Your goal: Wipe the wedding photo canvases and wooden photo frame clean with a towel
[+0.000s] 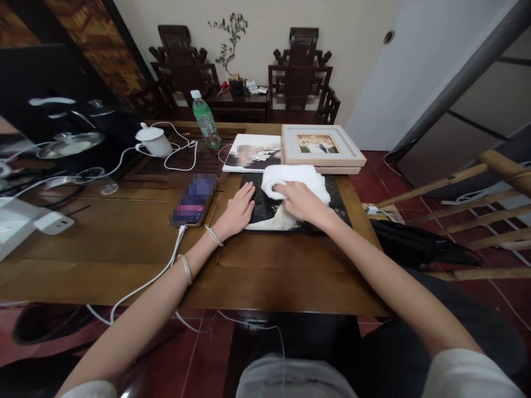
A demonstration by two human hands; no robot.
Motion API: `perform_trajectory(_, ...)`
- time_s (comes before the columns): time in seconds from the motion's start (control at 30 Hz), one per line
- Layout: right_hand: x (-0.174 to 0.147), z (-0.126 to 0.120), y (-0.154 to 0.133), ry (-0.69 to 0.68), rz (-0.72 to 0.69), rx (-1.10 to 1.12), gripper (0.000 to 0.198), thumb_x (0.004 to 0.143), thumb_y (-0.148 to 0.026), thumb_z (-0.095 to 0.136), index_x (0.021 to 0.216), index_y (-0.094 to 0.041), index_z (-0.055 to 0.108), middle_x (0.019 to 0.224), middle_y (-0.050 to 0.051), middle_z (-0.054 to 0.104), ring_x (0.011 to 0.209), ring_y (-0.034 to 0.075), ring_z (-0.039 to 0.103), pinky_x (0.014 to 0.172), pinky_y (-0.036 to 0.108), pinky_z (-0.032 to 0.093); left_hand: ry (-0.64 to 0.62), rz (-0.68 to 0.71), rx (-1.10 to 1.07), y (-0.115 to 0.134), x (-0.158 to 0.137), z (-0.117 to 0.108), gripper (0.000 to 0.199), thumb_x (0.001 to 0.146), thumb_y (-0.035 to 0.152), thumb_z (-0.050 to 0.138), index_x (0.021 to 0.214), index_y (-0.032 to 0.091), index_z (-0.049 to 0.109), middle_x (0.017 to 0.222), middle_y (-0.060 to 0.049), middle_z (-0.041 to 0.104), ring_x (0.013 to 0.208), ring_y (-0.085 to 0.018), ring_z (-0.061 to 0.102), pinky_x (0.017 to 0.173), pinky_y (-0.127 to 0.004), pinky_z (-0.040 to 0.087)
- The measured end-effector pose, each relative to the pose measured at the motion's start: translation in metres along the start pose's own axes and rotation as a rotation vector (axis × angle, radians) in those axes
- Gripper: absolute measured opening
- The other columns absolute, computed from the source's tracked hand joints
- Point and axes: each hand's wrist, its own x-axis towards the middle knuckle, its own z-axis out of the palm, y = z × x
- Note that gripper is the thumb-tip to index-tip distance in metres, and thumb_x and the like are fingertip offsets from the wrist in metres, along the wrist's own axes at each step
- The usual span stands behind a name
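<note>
A dark photo panel [265, 222] with a pale dress in its picture lies flat near the right end of the wooden table. My left hand [240, 209] rests on its left edge, fingers stretched out and holding nothing. In my right hand [302, 202] is a folded white towel [313, 179], pressed onto the panel's upper middle and covering part of it. Behind the panel lies a white-edged photo print [259, 149]. To its right, a light wooden picture frame [348, 149] is stacked on another.
A phone [194, 200] on a white charging cable lies left of my left hand. Farther back stand a green-labelled bottle [206, 121] and a lidded white cup [154, 141]. A clear cup [103, 181], a pot [72, 149] and a power strip [19, 221] are at left.
</note>
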Motion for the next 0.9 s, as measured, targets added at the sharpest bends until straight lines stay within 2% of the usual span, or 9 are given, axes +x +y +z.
perform_trajectory(0.07,-0.025,0.006,-0.015,-0.023,-0.006,-0.029,0.052,0.077,0.001,0.038,0.121,-0.015,0.061,0.116,0.017,0.064,0.109,0.03,0.058,0.093,0.045,0.041,-0.007,-0.014,-0.012,0.001,-0.001,0.0,0.052,0.096,0.03,0.031,0.146,0.015,0.035,0.157,-0.015,0.026,0.146,-0.026,0.021,0.113,-0.061,0.02)
perform_trajectory(0.17,-0.068,0.013,-0.04,-0.036,-0.066,-0.026,0.056,0.074,0.006,0.038,0.118,-0.016,0.063,0.138,0.016,0.053,0.135,0.033,0.038,0.108,0.057,0.028,-0.008,-0.028,-0.033,0.004,-0.001,-0.001,0.051,0.096,0.03,0.031,0.146,0.018,0.035,0.158,-0.013,0.026,0.147,-0.028,0.019,0.111,-0.065,0.021)
perform_trajectory(0.27,-0.099,0.014,-0.056,-0.081,-0.14,-0.023,0.052,0.074,0.005,0.041,0.113,-0.018,0.066,0.143,0.014,0.048,0.138,0.036,0.033,0.108,0.062,0.027,-0.012,-0.032,-0.044,0.007,-0.002,-0.003,0.051,0.096,0.029,0.031,0.146,0.019,0.036,0.158,-0.013,0.026,0.147,-0.028,0.019,0.11,-0.067,0.021)
perform_trajectory(0.33,-0.104,0.013,-0.058,-0.093,-0.159,-0.024,0.051,0.075,0.004,0.042,0.113,-0.019,0.066,0.143,0.013,0.049,0.138,0.036,0.034,0.108,0.062,0.028,-0.025,-0.043,-0.044,0.01,-0.002,-0.004,0.052,0.096,0.029,0.03,0.146,0.017,0.035,0.158,-0.014,0.025,0.147,-0.028,0.018,0.11,-0.067,0.021)
perform_trajectory(0.5,-0.066,0.009,-0.039,-0.058,-0.087,-0.02,0.053,0.076,0.003,0.04,0.12,-0.017,0.062,0.134,0.015,0.056,0.133,0.031,0.042,0.108,0.054,0.03,-0.045,-0.059,-0.034,0.01,-0.001,-0.005,0.054,0.096,0.03,0.028,0.147,0.015,0.033,0.158,-0.014,0.023,0.147,-0.028,0.017,0.111,-0.066,0.02)
perform_trajectory(0.6,-0.025,0.004,-0.021,-0.045,-0.047,-0.028,0.05,0.079,0.0,0.04,0.121,-0.015,0.061,0.119,0.018,0.063,0.114,0.03,0.056,0.097,0.046,0.04,-0.028,-0.035,-0.023,0.005,0.0,-0.002,0.055,0.095,0.03,0.029,0.147,0.013,0.033,0.158,-0.015,0.024,0.147,-0.027,0.019,0.113,-0.062,0.02)
perform_trajectory(0.7,0.01,0.0,-0.009,-0.025,-0.012,-0.01,0.051,0.08,-0.001,0.039,0.124,-0.016,0.059,0.111,0.016,0.066,0.1,0.027,0.061,0.084,0.037,0.044,0.006,-0.008,-0.022,0.0,0.0,0.001,0.054,0.095,0.03,0.03,0.146,0.013,0.035,0.157,-0.014,0.028,0.146,-0.025,0.022,0.115,-0.057,0.019)
perform_trajectory(0.8,0.024,0.004,-0.007,0.009,0.027,-0.016,0.053,0.08,0.0,0.038,0.126,-0.017,0.058,0.112,0.015,0.066,0.102,0.027,0.06,0.085,0.037,0.043,0.017,-0.003,-0.03,-0.001,0.0,0.002,0.053,0.095,0.029,0.03,0.146,0.015,0.036,0.156,-0.013,0.029,0.146,-0.025,0.022,0.115,-0.057,0.019)
perform_trajectory(0.9,0.011,0.015,-0.017,0.032,0.019,-0.055,0.053,0.079,0.0,0.039,0.125,-0.016,0.058,0.123,0.018,0.061,0.117,0.032,0.053,0.097,0.049,0.039,0.008,-0.011,-0.044,0.0,0.0,0.001,0.052,0.096,0.028,0.029,0.146,0.016,0.036,0.157,-0.014,0.028,0.146,-0.026,0.021,0.114,-0.061,0.019)
